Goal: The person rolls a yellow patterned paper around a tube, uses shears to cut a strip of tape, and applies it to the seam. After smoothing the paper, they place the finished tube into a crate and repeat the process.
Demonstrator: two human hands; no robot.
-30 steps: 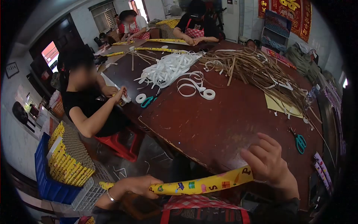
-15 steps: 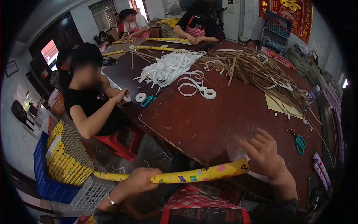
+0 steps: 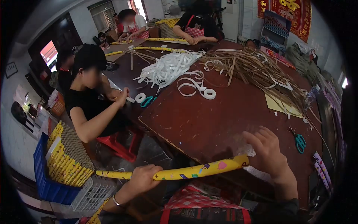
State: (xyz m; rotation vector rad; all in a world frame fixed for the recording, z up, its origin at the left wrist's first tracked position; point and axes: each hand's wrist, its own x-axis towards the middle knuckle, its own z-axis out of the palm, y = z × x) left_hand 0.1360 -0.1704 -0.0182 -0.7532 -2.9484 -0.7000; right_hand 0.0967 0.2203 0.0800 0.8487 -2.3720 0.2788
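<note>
A long yellow tube [image 3: 201, 170] with a colourful print runs across in front of me. My left hand [image 3: 143, 178] is wrapped round it left of its middle, with a bracelet on that wrist. Just above the tube's right end, my right hand [image 3: 266, 151] is raised with fingers apart and slightly bent, holding nothing that I can see. Clear or whitish crinkled material [image 3: 257, 173] lies by the table edge under that hand. Scissors with teal handles [image 3: 300, 143] rest on the table to its right.
On the brown table [image 3: 194, 119] are a heap of white strips [image 3: 169, 67], brown strips [image 3: 242, 69] and a tape roll [image 3: 209, 94]. At left, a co-worker [image 3: 93, 93] sits beside a blue crate [image 3: 59, 186] stacked with yellow tubes [image 3: 71, 160]. Other people work at the far end.
The tube has tilted slightly, its middle a little higher. My right hand has shifted slightly right, its fingers turned more upward. The co-worker at left has raised one hand.
</note>
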